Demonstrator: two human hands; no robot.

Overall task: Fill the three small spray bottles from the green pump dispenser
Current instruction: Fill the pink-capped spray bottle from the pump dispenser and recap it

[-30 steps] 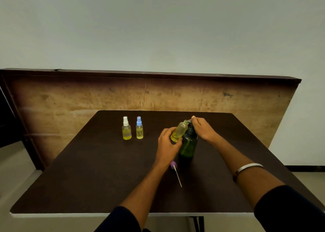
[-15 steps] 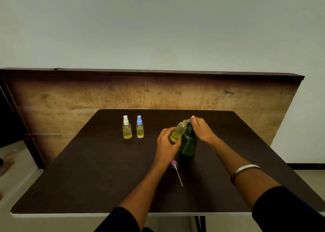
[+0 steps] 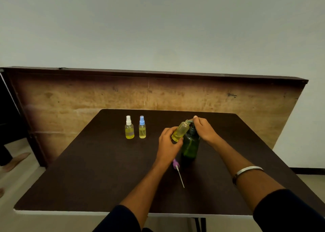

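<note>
We hold the uncapped spray bottle tilted, mouth at the spout of the green pump dispenser. Our left hand wraps its base; our right hand presses the pump head. A slipped mouth would spill onto the tabletop. We count three spray bottles: two capped left of the dispenser, one dispenser, one loose sprayer top before it.

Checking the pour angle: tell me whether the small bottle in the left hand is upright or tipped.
Tipped. The left hand holds the uncapped bottle slanted, mouth up-right under the green pump dispenser's spout; yellow liquid shows inside.
</note>
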